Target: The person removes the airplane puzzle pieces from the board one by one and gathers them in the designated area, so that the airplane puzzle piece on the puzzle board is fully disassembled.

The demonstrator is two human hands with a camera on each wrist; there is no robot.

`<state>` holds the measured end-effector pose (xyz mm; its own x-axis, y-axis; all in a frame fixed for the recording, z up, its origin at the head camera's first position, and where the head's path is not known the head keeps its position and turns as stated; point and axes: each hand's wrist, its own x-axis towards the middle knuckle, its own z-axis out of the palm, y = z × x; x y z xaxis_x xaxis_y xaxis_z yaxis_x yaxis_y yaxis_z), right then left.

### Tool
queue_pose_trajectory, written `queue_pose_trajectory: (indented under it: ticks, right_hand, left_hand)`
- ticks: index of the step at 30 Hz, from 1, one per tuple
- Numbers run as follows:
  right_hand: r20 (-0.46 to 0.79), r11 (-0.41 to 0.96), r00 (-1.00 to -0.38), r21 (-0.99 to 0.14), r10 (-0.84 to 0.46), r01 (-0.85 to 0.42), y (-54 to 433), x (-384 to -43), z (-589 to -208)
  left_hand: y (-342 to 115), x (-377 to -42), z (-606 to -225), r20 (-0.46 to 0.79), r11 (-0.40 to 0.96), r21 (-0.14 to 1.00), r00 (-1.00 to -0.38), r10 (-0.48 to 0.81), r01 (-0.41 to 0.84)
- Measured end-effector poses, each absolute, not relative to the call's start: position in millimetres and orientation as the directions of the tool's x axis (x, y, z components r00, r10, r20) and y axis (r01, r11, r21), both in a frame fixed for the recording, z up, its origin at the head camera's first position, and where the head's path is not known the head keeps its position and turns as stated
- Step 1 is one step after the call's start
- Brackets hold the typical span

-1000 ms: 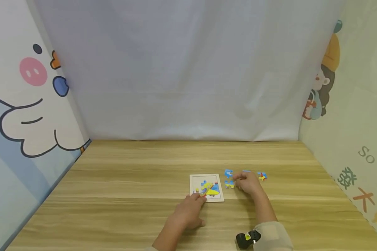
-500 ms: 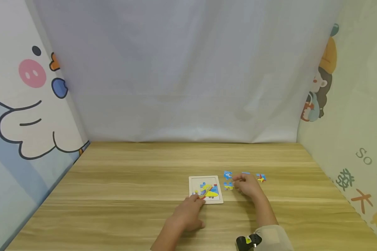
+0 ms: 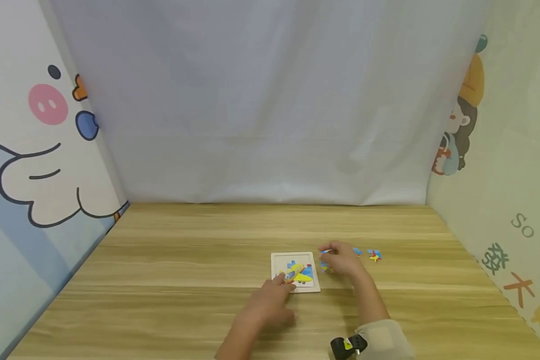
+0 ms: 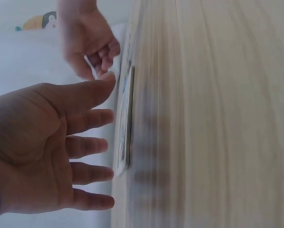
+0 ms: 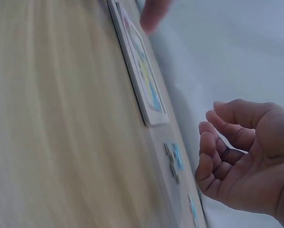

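A square wooden puzzle board (image 3: 317, 288) lies on the table, with a partly assembled yellow airplane picture in its frame. My left hand (image 3: 267, 305) is at the board's lower left corner; its fingers look straight in the left wrist view. Just right of the board my right hand (image 3: 342, 260) hovers over blue and yellow puzzle pieces (image 3: 325, 269), partly covering them. In the right wrist view its fingers are loosely bent, thumb apart from the index fingertip, holding nothing visible.
Farther right lie a blue puzzle piece (image 3: 357, 252) and one with a red and yellow star shape (image 3: 375, 255). The wooden table (image 3: 184, 260) meets a pale curtain (image 3: 270, 125) behind, with printed panels on both sides.
My right hand has shifted left, from between the pieces to above the two nearest the board, uncovering more of the blue piece behind it. My left hand has moved only slightly.
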<state>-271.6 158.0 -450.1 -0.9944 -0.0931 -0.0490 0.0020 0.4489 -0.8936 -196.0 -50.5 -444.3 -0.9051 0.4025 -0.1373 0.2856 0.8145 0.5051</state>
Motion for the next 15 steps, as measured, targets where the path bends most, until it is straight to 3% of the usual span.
queue_pose_trajectory:
  ticks: [8, 15]
  right_hand:
    - [-0.025, 0.446, -0.980, -0.893, -0.199, -0.068, 133.2, -280.4, -457.4]
    - [-0.055, 0.503, -0.960, -0.859, -0.275, -0.095, 118.4, -283.7, -464.3]
  left_hand:
    - [-31.5, -192.0, -445.0, -0.155, 0.862, 0.399, -0.903, 0.400, 0.313]
    - [-29.8, -190.8, -449.7, -0.156, 0.865, 0.387, -0.902, 0.403, 0.319]
